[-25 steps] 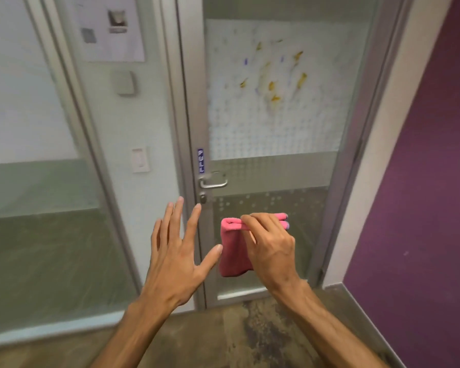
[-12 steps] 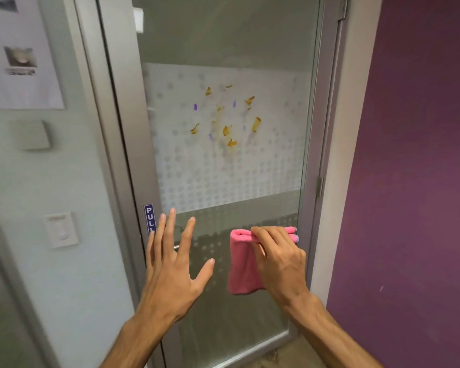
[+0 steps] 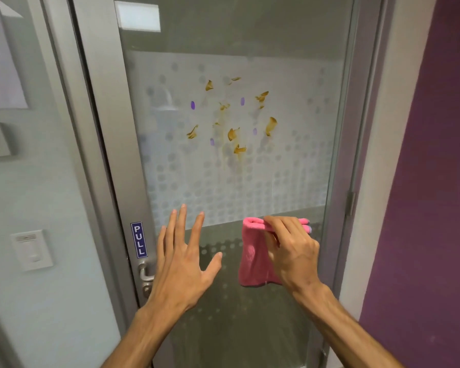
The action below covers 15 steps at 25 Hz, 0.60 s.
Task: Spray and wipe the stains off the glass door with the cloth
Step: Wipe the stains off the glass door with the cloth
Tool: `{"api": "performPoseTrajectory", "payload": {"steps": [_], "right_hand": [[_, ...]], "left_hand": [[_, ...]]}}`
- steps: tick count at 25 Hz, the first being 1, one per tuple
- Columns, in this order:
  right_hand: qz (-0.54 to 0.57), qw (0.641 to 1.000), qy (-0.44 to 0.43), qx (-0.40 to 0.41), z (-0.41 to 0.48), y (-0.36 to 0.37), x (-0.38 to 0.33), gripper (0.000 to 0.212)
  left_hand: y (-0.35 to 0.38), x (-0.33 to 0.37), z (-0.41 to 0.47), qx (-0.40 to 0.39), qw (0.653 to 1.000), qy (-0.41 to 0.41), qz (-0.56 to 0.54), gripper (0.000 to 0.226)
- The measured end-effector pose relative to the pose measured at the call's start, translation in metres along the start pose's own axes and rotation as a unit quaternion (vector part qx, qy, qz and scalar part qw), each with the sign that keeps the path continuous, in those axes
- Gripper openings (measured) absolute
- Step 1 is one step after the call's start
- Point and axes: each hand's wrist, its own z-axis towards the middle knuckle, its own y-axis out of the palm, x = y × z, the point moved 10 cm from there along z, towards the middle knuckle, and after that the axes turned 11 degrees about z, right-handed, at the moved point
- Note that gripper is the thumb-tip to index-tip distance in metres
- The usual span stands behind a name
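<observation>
Fingers (image 3: 278, 224) of the right hand (image 3: 292, 251) pinch the folded top edge of a pink cloth (image 3: 252, 256), thumb hidden behind the fabric, so the cloth hangs down in a loose rectangle in front of the lower glass. Just to its left, the left hand (image 3: 181, 266) is raised with its back to the camera, all five fingers spread apart and holding nothing; whether the palm touches the pane cannot be told.

Both hands are in front of the glass door (image 3: 223, 41), near the boundary where a frosted, dotted band meets clearer glass. Higher up on the frosted band, well above the hands, sit the stains (image 3: 234, 134): a scatter of yellow-brown smears, some with faint drip trails running down, and a few small purple spots (image 3: 192, 105) among them.

On the grey door frame (image 3: 112, 128), left of the left hand, is a blue vertical PULL sign (image 3: 139, 239), and below it a metal handle (image 3: 146, 272) partly covered by that hand. Further left, a pale wall carries a white switch (image 3: 32, 251) and a sheet of paper (image 3: 0, 62) near the top edge. A purple wall (image 3: 430, 181) fills the right side. No container shows in this view.
</observation>
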Motion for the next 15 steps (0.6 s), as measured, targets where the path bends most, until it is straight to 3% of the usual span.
{"api": "performPoseTrajectory", "payload": {"steps": [9,15], "right_hand": [[0.065,0.997,-0.025,-0.021,0.053,0.08,0.111,0.021],[0.081,0.996,-0.031,-0.022,0.08,0.127,0.143,0.015]], "left_hand": [[0.066,0.022,0.095,0.013,0.998,-0.059,0.035,0.087],[0.089,0.012,0.138,0.019,0.996,-0.072,0.049,0.087]]}}
